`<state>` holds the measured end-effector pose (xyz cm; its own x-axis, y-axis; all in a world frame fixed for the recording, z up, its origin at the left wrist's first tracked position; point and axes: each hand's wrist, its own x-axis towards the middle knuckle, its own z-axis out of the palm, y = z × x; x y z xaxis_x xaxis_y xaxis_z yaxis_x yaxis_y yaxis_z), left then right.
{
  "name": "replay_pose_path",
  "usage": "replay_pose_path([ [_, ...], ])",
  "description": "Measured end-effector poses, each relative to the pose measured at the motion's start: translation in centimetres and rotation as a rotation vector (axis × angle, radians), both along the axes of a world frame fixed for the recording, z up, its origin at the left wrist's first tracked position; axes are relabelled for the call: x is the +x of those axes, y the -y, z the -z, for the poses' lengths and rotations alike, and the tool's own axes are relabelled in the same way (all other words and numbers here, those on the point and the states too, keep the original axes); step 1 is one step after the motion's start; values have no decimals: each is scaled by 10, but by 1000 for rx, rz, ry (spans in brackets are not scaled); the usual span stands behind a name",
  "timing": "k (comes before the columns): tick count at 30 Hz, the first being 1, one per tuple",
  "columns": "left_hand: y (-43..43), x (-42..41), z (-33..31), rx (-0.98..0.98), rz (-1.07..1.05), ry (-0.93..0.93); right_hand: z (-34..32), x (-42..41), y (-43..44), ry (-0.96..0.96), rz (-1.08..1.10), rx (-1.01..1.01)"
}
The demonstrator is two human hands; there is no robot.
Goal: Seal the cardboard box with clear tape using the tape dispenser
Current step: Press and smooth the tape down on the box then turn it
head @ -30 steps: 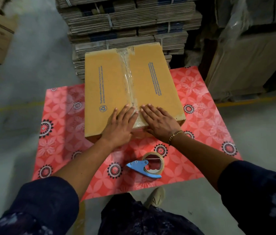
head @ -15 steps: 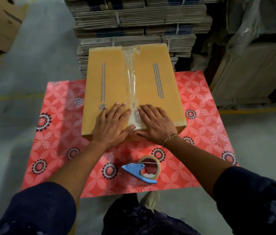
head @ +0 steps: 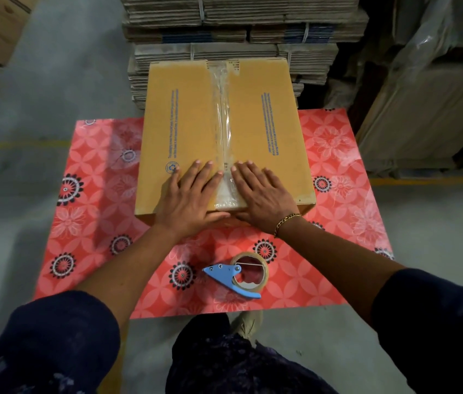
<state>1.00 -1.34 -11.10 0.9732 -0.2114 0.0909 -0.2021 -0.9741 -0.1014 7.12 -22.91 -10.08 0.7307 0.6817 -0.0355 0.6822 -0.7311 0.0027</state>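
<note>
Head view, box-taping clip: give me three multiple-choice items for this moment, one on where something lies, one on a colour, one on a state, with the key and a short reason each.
1. Where is the tape dispenser?
A. On the patterned table, nearer the person than the cardboard box
B. On top of the box
C. In the right hand

2. What colour is the dispenser's handle?
A. Red
B. Blue
C. Black

3. What are the hands doing?
A. Both flat on the box top, either side of the clear tape
B. One lifting a flap
C. Both off the box

Key:
1 A: it lies untouched on the table in front of the box.
2 B: its plastic body is light blue.
3 A: the left hand and right hand press palms down beside the taped seam.
</note>
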Motion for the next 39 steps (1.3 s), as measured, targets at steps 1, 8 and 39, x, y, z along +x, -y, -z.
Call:
replay_pose_path([
  [1,-1,0,0,15,6,-23,0,0,0,-5,-2,-6],
  [8,1,1,-9,17,-13,-123,-6,0,3,-66,-7,0],
  [39,-3,0,-2,-6,-6,0,1,5,1,-69,-23,44],
])
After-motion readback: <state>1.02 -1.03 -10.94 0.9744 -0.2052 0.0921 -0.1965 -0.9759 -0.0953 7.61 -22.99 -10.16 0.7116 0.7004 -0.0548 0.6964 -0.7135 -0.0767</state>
